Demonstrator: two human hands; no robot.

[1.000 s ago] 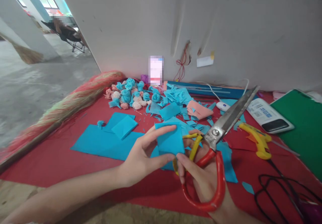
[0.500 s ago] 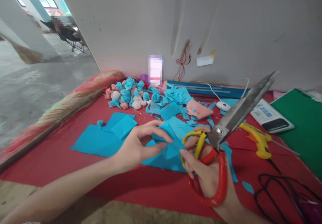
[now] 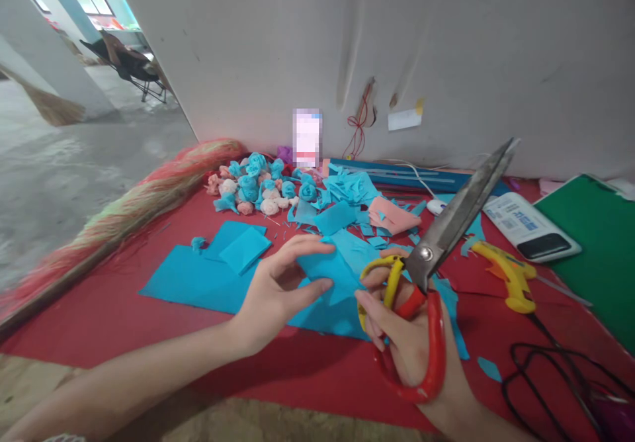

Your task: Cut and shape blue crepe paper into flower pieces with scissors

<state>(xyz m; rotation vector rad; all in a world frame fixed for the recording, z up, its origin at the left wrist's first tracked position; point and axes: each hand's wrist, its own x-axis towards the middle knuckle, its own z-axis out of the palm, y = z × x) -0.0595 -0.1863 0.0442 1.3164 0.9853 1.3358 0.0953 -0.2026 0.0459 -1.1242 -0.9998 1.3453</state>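
Note:
My right hand (image 3: 404, 336) has its fingers through the yellow and red handles of a large pair of scissors (image 3: 446, 230), whose blades point up and away to the right, pressed together. The same hand's thumb and fingertips pinch the corner of a folded piece of blue paper (image 3: 330, 266). Curved round the paper's left side is my left hand (image 3: 282, 290), index finger at its top edge and thumb on its front. Fingers behind the paper are hidden. Larger blue sheets (image 3: 188, 280) lie beneath and to the left on the red table cover (image 3: 248, 369).
Blue, pink and white paper flowers (image 3: 253, 187) pile at the back left, beside blue scraps (image 3: 352, 190). A yellow glue gun (image 3: 510, 276) with a black cord lies right, near a white power bank (image 3: 533, 227). A phone (image 3: 307, 139) leans on the wall. A broom (image 3: 124, 210) borders the left.
The scissors have tilted slightly, their tips moving left and down. My left index finger and thumb have spread apart a little, and the blue paper has turned to show more of its face.

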